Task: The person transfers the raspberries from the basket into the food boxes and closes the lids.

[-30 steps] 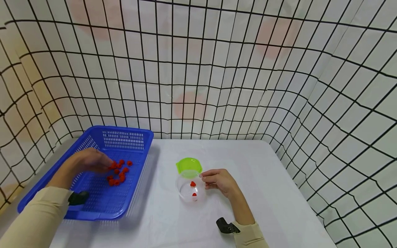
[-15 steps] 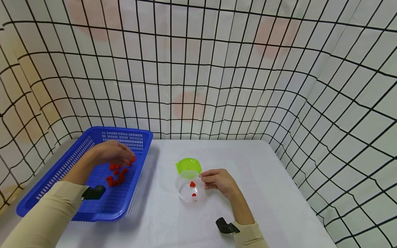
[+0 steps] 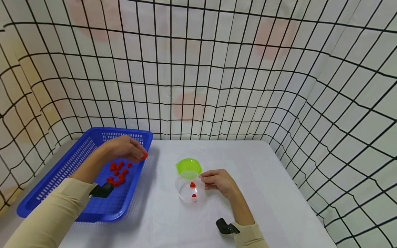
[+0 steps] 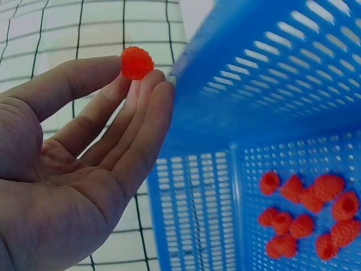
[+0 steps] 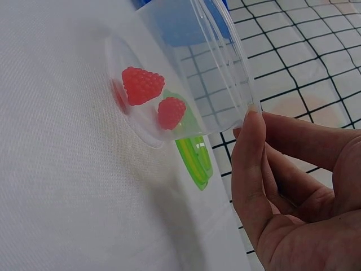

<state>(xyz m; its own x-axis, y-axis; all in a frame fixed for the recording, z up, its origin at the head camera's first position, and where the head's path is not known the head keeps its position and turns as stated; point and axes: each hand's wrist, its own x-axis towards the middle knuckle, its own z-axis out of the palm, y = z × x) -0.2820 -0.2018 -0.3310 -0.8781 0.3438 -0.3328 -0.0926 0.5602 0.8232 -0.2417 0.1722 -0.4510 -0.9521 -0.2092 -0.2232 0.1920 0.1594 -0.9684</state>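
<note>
Student: Where is the raspberry situated?
Instructor: In the air, at the fingertips of the left hand, which in the head view overlaps the right rim of the blue basket.

Student: And the state of that hand?
Instructor: It pinches the raspberry at the very tips, as the left wrist view shows.

Student: What lies in the basket?
Instructor: A loose cluster of other raspberries on the perforated floor, some touching, some apart; slotted walls rise around them.

Student: What occupies the right hand?
Instructor: The clear cup; thumb and finger pinch its rim from the right. The cup stands on the white surface, well apart from the basket.

Student: Does the cup contain anything?
Instructor: Two raspberries, near each other at the bottom, visible through the wall.

Student: And the green item?
Instructor: A green lid, lying just beyond the cup and partly seen through it; whether the two touch cannot be told.

Student: The outermost elements?
Instructor: Pale sleeves on both arms, and a black net before a white backdrop.
</note>
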